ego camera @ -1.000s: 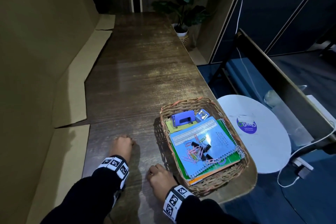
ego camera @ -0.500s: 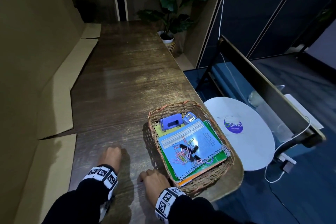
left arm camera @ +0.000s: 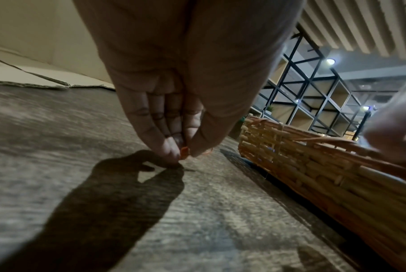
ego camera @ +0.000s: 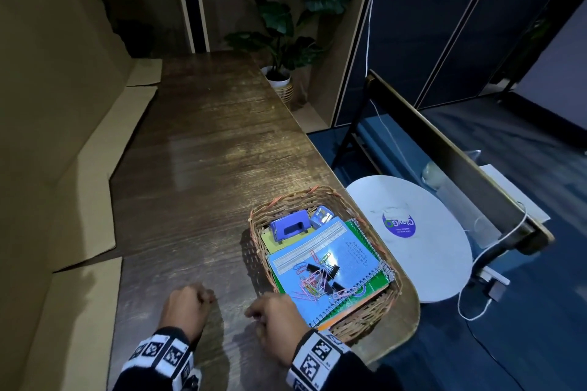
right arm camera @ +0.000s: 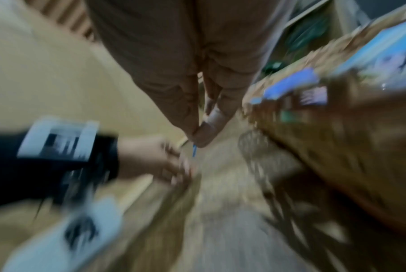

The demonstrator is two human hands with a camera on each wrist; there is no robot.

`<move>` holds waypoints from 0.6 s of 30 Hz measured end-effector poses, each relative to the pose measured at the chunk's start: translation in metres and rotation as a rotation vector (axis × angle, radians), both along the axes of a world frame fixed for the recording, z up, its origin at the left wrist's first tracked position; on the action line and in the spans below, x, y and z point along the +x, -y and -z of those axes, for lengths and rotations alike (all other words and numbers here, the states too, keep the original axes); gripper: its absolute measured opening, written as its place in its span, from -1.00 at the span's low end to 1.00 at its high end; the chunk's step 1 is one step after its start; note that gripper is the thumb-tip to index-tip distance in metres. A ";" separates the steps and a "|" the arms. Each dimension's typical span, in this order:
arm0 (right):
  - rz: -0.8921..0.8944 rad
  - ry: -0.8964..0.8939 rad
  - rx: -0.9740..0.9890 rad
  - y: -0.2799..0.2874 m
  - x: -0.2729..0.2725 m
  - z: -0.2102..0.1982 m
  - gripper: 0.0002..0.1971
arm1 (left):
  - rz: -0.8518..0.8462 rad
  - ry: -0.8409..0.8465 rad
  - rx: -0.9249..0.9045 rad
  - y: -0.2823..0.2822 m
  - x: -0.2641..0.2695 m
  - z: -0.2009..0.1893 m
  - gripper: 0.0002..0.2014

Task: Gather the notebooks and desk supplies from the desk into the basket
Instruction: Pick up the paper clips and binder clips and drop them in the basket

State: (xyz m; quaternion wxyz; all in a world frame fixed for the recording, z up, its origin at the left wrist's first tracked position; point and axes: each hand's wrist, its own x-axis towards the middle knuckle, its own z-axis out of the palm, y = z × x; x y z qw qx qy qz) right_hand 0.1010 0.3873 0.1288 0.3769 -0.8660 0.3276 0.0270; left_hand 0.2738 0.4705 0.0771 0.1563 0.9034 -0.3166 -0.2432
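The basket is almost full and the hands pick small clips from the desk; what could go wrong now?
1. The left hand pinches an orange clip only at the fingertips; it may slip back onto the desk.
2. The right hand pinches a blue clip equally lightly.
3. The basket sits at the desk corner, so a push may tip it off.

Desk (ego camera: 203, 174): dark wood grain, slight sheen. Basket (ego camera: 365, 324): woven wicker, rough. Notebook cover (ego camera: 346, 251): glossy blue. Wall lining (ego camera: 57, 124): matt cardboard.
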 end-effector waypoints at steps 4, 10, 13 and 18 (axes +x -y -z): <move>0.120 0.095 -0.030 0.022 -0.007 -0.028 -0.58 | 0.020 -0.037 -0.017 0.000 0.003 0.007 -0.77; 0.234 0.142 -0.177 0.048 -0.020 -0.059 -0.66 | 0.054 -0.051 -0.008 -0.003 0.004 0.012 -0.75; 0.275 0.112 -0.219 0.054 -0.026 -0.063 -0.65 | 0.051 -0.055 -0.027 -0.005 0.004 0.010 -0.74; 0.282 0.114 -0.263 0.055 -0.033 -0.070 -0.68 | 0.057 -0.069 -0.029 -0.008 0.005 0.010 -0.74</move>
